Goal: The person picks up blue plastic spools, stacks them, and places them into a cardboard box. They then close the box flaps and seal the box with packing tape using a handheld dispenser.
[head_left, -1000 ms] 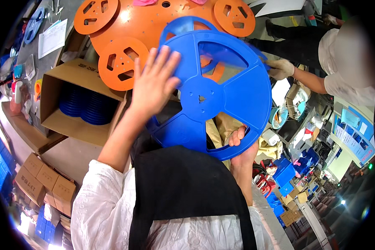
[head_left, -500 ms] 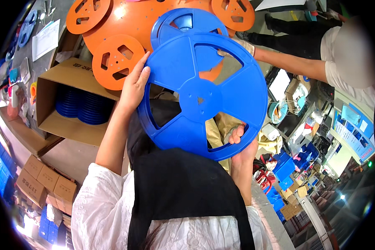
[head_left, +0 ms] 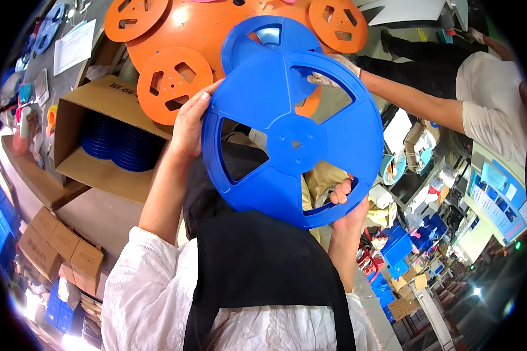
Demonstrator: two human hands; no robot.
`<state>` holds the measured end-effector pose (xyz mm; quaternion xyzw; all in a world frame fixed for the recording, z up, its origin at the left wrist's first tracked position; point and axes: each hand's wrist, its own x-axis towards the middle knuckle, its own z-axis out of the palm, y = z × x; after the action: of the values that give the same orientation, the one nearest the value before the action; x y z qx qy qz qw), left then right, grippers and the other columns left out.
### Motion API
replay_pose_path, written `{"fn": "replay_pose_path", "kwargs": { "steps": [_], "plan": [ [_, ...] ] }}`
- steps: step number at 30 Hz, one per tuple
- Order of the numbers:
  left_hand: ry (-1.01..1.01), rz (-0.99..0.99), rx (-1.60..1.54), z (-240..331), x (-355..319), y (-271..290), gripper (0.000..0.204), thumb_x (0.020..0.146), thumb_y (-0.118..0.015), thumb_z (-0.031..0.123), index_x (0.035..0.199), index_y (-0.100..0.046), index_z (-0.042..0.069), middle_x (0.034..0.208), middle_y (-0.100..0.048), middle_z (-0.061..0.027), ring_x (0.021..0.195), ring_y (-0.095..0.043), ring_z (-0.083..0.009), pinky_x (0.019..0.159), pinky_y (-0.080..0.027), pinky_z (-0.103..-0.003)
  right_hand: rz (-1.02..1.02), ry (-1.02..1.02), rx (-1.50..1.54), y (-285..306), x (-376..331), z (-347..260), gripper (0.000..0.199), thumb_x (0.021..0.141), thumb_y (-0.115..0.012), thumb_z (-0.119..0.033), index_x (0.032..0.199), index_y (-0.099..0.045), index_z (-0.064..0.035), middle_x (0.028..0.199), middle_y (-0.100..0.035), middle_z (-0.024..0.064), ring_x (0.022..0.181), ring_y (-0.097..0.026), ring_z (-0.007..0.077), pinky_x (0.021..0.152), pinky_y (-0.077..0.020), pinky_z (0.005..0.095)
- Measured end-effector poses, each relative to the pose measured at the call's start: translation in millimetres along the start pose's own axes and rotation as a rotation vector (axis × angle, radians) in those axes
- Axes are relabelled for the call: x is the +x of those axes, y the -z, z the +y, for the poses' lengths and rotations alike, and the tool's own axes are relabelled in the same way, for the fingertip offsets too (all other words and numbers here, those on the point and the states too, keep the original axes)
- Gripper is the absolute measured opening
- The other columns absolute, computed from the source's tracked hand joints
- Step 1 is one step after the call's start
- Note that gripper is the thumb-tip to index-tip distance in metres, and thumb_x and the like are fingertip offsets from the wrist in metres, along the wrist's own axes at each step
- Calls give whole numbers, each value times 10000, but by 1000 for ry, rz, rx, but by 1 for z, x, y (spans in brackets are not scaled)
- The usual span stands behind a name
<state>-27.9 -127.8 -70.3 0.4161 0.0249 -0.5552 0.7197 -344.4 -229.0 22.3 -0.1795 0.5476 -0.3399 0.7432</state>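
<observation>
A large blue plastic reel [head_left: 295, 143] with wide cut-out windows is held up in front of me, between both hands. My left hand [head_left: 191, 126] grips its left rim, thumb on the near face and the other fingers mostly hidden behind. At the lower right, my right hand [head_left: 346, 205] is wrapped round the rim, its fingertips showing through a window. Behind it, a second blue reel [head_left: 240, 44] lies over the orange round table [head_left: 199, 29]. A co-worker's gloved hand [head_left: 334, 76] is near that reel, partly seen through the held reel's upper window.
Orange discs [head_left: 174, 86] with slots sit round the table's rim. To the left, an open cardboard box [head_left: 70, 131] holds stacked blue reels [head_left: 117, 143]. A co-worker [head_left: 486, 88] stands at the far right. Closed cartons [head_left: 67, 240] are stacked at lower left, and blue bins [head_left: 397, 241] stand at right.
The scene has shifted slightly right in the picture. The held reel looks slightly turned, with both hands still on its rim. The co-worker's glove shows more in the upper window.
</observation>
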Motion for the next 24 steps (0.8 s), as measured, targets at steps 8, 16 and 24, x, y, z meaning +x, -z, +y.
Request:
{"fn": "replay_pose_path", "kwargs": {
  "steps": [8, 16, 24],
  "plan": [
    [29, -9, -62, -5, -1, 3, 405, 985, -418, 186, 1294, -467, -71, 1197, -587, -158, 1073, -576, -178, 950, -451, -292, 3, -48, 71, 6, 7, -4, 293, 956, -392, -258, 980, -575, -30, 665, -506, 52, 513, -458, 158, 524, -408, 304],
    [31, 37, -33, -18, 2, 15, 312, 954, -483, 101, 1230, -516, -39, 1129, -610, -107, 1009, -591, -131, 913, -473, -260, 13, 1, -33, 12, 12, 0, 267, 956, -435, -289, 971, -558, -52, 697, -551, 65, 529, -518, 168, 511, -460, 320],
    [66, 84, 43, -25, 0, 23, 308, 958, -473, 98, 1239, -510, -22, 1143, -600, -95, 1033, -578, -129, 933, -463, -270, -2, 7, -62, 1, 1, 0, 258, 953, -445, -293, 977, -547, -57, 683, -564, 77, 541, -543, 175, 522, -462, 323]
  ]
}}
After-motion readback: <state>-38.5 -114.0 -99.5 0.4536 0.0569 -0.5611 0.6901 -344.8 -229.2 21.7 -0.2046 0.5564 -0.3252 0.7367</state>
